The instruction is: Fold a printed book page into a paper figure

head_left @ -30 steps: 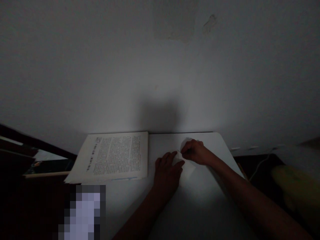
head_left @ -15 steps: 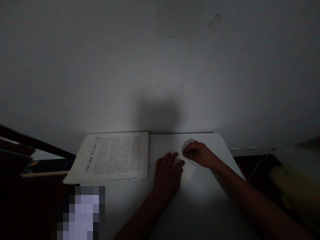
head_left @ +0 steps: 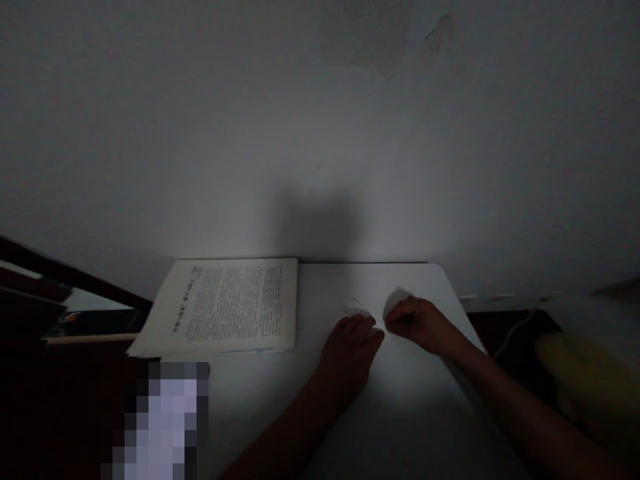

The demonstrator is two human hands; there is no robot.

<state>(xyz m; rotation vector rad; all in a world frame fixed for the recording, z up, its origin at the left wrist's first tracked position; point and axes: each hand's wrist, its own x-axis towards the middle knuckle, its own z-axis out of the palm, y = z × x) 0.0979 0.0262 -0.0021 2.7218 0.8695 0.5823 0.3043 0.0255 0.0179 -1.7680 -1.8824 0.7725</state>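
A small piece of white paper (head_left: pixel 356 305) lies on the white tabletop, one corner showing beyond my left fingers. Most of it is hidden by the hand, and in the dim light its outline is hard to follow. My left hand (head_left: pixel 353 347) bends over the paper and holds it against the table, fingers close together and thumb at the right. Just to the right, my right hand (head_left: pixel 417 323) is closed in a pinch at the paper's right side. The bit between its fingertips barely shows. A small gap separates the two hands.
Left of my hands, a printed book or stack of pages (head_left: pixel 235 303) rests on the table (head_left: pixel 325 280). A pale wall (head_left: pixel 320 133) rises behind. At lower left is a pixelated bright patch (head_left: pixel 167 420). A cable (head_left: pixel 515 327) and a yellowish object (head_left: pixel 575 367) are at right.
Both hands have moved to the right and slightly toward me. My left fingers have drawn closer together and now cover more of the paper. The view has shifted slightly.
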